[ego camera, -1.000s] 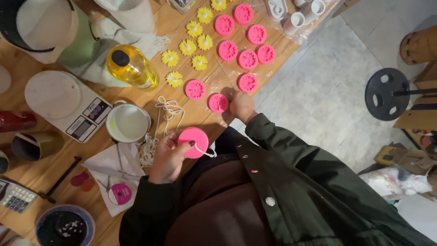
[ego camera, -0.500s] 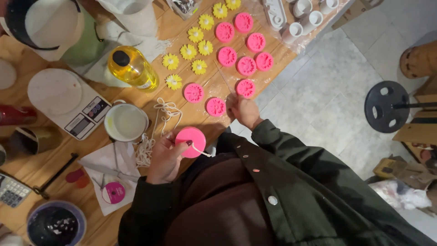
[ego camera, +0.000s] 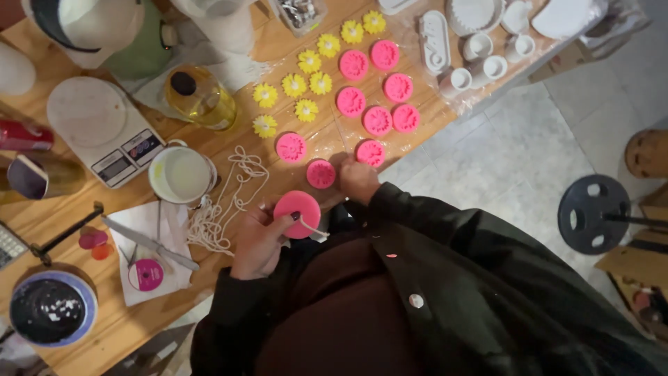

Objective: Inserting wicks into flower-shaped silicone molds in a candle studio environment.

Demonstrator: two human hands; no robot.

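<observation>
Pink round silicone mould (ego camera: 297, 214) with its white wick string (ego camera: 314, 230) sits pinched in my left hand (ego camera: 259, 244); my right hand (ego camera: 357, 179), closed, touches finished pink flower candles (ego camera: 321, 173) just beyond.

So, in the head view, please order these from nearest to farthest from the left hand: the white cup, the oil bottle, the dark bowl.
From the left hand:
1. White cup, up and to its left.
2. Oil bottle, farther up the table.
3. Dark bowl, at the far left table edge.
</observation>
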